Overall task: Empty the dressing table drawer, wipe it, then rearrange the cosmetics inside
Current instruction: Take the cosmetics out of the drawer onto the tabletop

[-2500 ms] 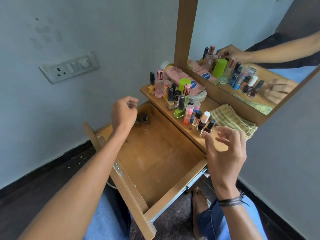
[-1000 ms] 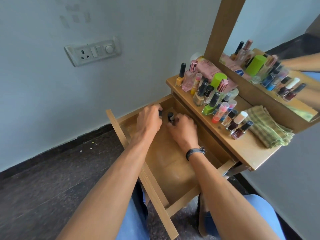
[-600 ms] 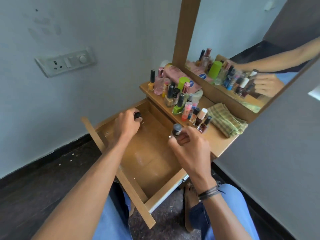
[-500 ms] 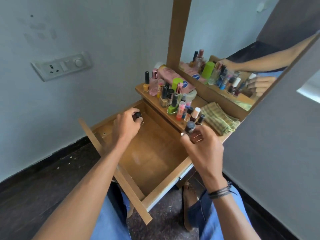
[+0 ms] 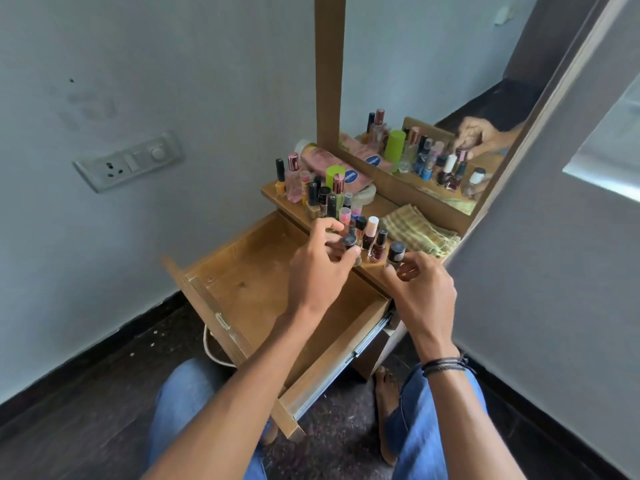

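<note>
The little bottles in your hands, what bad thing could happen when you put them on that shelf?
1. The shelf is crowded. The left hand holds the left-hand bottle right beside the standing bottles, so a bump might topple several.
2. The right hand holds the right-hand bottle near the shelf's front edge, with the open drawer below. Set too close to the edge, it might fall in or onto the floor.

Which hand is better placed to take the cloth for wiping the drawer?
Right, probably. The right hand holds a grey-capped bottle just beside the cloth; the left hand, pinching a small bottle, is farther from it.
</note>
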The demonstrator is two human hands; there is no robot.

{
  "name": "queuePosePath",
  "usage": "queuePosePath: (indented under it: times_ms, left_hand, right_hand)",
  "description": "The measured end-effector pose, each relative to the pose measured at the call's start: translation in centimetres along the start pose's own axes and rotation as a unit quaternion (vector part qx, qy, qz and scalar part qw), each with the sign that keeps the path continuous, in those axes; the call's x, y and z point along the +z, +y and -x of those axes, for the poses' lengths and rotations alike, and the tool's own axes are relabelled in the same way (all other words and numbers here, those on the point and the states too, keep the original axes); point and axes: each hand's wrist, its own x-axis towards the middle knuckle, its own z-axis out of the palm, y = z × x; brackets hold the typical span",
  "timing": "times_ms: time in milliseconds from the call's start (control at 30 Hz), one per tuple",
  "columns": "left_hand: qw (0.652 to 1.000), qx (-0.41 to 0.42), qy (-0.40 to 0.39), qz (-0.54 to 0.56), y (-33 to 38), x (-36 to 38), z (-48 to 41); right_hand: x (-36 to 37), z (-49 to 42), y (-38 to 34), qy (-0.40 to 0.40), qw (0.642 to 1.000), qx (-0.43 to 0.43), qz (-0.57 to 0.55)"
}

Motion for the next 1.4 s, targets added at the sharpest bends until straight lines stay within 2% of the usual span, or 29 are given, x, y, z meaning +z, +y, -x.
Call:
queuePosePath:
  times_ms: [467, 1067, 1400]
  left_hand:
    - [0.999, 0.004, -0.015, 0.039, 0.5, 2.6, -0.3]
    - [0.991, -0.039, -0.063, 0.113, 0.0, 3.0, 0.2]
    - [0.992, -0.026, -0.037, 0.117, 0.0, 2.9, 1.7]
  right_hand:
    - [1.1, -0.3, 1.7, 0.009, 1.0, -0.012, 0.009]
    - [1.5, -0.3, 2.3, 0.005, 1.0, -0.021, 0.012]
    - [0.8, 0.0, 1.9, -0.008, 0.999, -0.017, -0.026]
